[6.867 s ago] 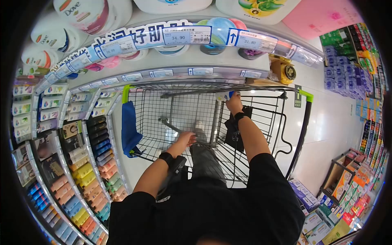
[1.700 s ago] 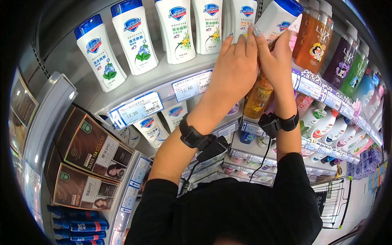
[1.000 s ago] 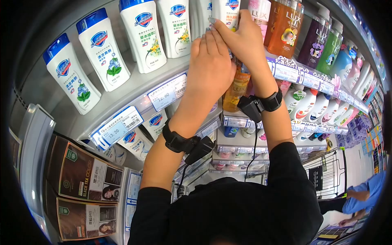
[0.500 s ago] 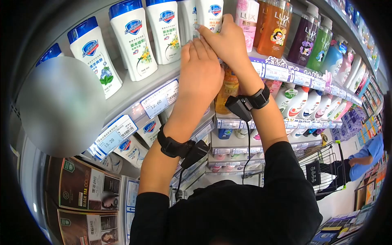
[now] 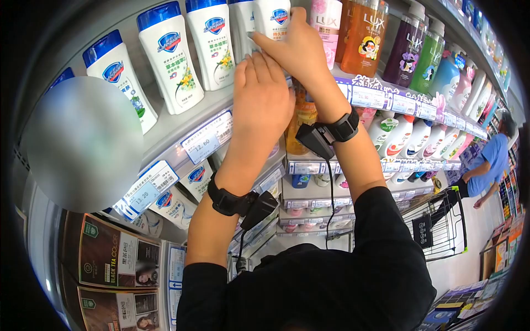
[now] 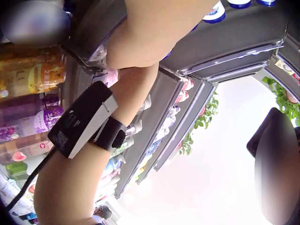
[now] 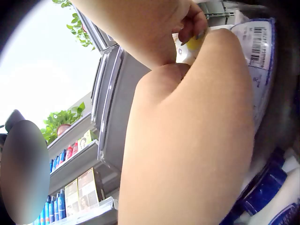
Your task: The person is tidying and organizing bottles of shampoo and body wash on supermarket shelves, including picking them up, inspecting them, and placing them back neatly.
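In the head view, the right hand (image 5: 301, 48) grips the lower right side of a white Safeguard bottle (image 5: 272, 12), thumb across its front and the other fingers partly hidden beside it. This bottle stands nearly upright at the right end of a row of white, blue-capped bottles (image 5: 212, 41); its top is out of frame. The left hand (image 5: 265, 102) lies back up just below, with fingers fairly straight and held together, their tips near the bottle's base and the right hand. Whether they touch the bottle cannot be told.
Right of the hands stand a pink LUX bottle (image 5: 326, 30), an orange one (image 5: 364, 38) and darker pump bottles. Price labels (image 5: 207, 138) line the shelf edge. Hair colour boxes (image 5: 118, 251) are lower left. A cart (image 5: 441, 226) and a person in blue (image 5: 488, 163) are at right.
The gripped bottle has gone from tilted to nearly upright in the row. Both hands have shifted left in the head view, along with the shelf scene. A person has appeared beside the cart.
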Tool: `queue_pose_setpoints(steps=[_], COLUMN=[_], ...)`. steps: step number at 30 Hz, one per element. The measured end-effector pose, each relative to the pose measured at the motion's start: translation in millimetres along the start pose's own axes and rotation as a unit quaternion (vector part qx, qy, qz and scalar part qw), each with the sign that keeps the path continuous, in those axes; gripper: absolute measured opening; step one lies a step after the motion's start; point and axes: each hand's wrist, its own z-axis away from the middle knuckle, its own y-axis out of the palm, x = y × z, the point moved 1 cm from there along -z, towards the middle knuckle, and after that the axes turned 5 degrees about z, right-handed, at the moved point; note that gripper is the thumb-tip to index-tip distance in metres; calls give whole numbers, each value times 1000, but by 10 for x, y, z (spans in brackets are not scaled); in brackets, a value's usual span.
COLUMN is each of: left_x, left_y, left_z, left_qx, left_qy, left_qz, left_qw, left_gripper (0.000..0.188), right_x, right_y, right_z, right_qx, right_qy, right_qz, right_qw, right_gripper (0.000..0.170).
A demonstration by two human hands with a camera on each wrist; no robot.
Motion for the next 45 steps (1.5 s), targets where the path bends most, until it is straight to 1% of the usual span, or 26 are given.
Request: queue_pose_setpoints(steps=[3,4,6,7,8,9,10,11,13,15,19,20,21,23,25,27,29,31,34,36,38,42,45], left_x=[10,18,18,8,4,-4,-18,-17,-60,-57,-58,-43,-33,-38,-28,-4,-5,-9,-17,-13,-14,-9,-2], left_y=[-9,-6,-31,-48,-61,-53,-64,-45,-80,-74,-74,-60,-78,-101,-106,-95,-86,-84,-76,-76,-79,-72,-59], left_z=[3,0,8,-1,-9,-8,3,5,-17,-11,2,16,-1,-2,-4,2,3,-1,4,6,10,5,7], left_qx=[-26,-36,-37,-27,-16,-25,-29,-33,-64,-63,-53,-44,-33,-33,-27,-33,-40,-42,-38,-40,-36,-32,-35], left_qy=[1,5,9,10,11,16,22,19,31,35,40,40,36,32,29,29,32,29,28,26,27,25,26], left_qz=[23,34,62,55,48,45,24,20,30,28,26,14,34,34,39,37,43,49,50,42,46,46,44], left_qw=[999,999,997,998,999,999,999,999,997,997,997,998,998,998,998,998,998,998,998,998,998,998,998], left_gripper=[57,56,52,51,49,50,51,51,42,43,47,51,53,53,54,52,53,54,54,51,53,54,53], right_x=[93,87,87,62,80,122,154,130,130,128,107,71,56,23,37,20,43,40,70,80,76,69,95], right_y=[-74,-70,-62,-39,-80,-169,-222,-190,-216,-209,-169,-172,-150,-134,-157,-123,-139,-126,-124,-123,-93,-61,-74], right_z=[-40,-47,-54,-55,-57,-60,-61,-72,-71,-79,-86,-100,-120,-152,-183,-186,-170,-147,-117,-98,-72,-57,-52], right_qx=[5,-16,2,6,23,58,65,51,36,56,63,76,91,93,126,110,136,131,130,111,94,85,95], right_qy=[28,20,39,49,53,72,76,66,53,68,73,74,73,63,71,36,71,74,84,74,71,63,75], right_qz=[3,-17,-1,23,17,-2,-11,1,-28,-38,-25,-33,-47,-37,-24,-8,-57,-56,-44,-51,-55,-47,-44], right_qw=[1000,1000,999,999,998,996,995,997,998,995,995,994,992,993,989,993,987,987,987,990,992,993,992], right_gripper=[63,63,62,64,68,72,73,66,63,65,70,72,73,76,75,70,62,61,66,64,62,60,59])
